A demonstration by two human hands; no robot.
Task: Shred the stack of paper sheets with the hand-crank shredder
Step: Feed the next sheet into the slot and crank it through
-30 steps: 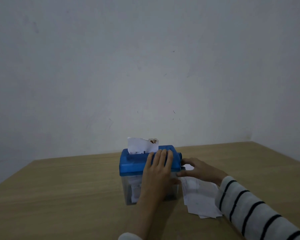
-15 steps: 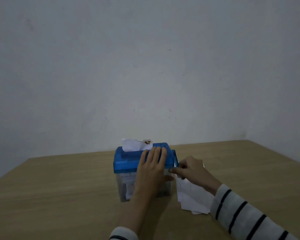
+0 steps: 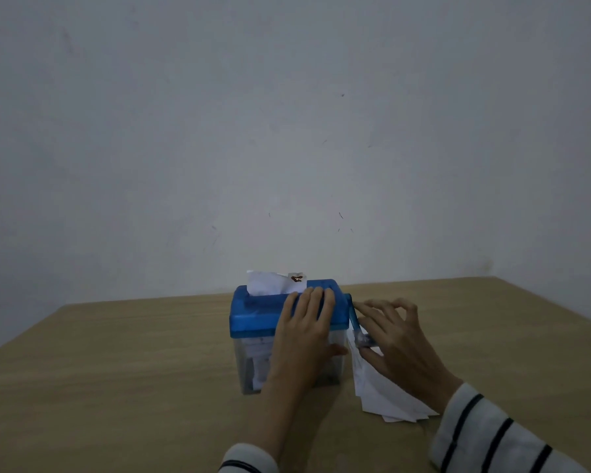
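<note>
On the table [image 3: 116, 387]: left hand [image 3: 304, 336] flat on shredder [image 3: 263, 312], fingers straight, together. Right hand [image 3: 393, 343] pinches crank [image 3: 354, 319] knob, over paper stack [image 3: 389, 397].

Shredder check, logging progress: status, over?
Left hand flat on shredder lid. Right hand pinching crank knob. Sheet half-fed in slot; stack waiting. Nothing blocking.
</note>
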